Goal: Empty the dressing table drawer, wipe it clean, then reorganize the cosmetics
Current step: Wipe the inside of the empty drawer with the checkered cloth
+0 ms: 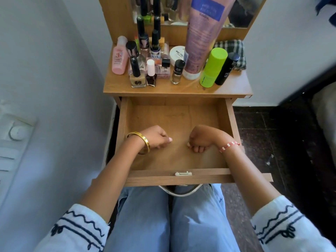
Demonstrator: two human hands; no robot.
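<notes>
Sitting nearest the camera, a person in pale blue jeans (169, 219) and white sleeves with dark blue embroidery (80, 228) reaches both forearms over the front of the pulled-out light brown wooden drawer (181, 176), whose curved metal handle (180, 190) is partly hidden under the front panel. Inside it, the left hand (155, 136), with a gold bangle (142, 141) on its wrist, is curled into a loose fist holding nothing visible, knuckles towards the drawer floor. Well apart from it, the right hand (200, 139), wearing a red and white beaded bracelet (229, 146), is likewise curled shut with nothing seen in it, though its palm side faces down and cannot be checked. Bare wood grain shows across the rest of the drawer floor. Beyond the drawer, the wooden dressing table top (234, 88) carries the cosmetics crowded together: a pink bottle (119, 57), several nail polish bottles (138, 77), a white round jar (177, 52), a tall pink tube with a blue label (201, 37) standing on its cap, a lime green stick (213, 67) and a black tube (226, 69). Behind these lies a green and white checked cloth (234, 48), mostly hidden. Farthest back, the mirror (243, 13) is cut off by the frame's top edge, and its reflections are hard to make out.
</notes>
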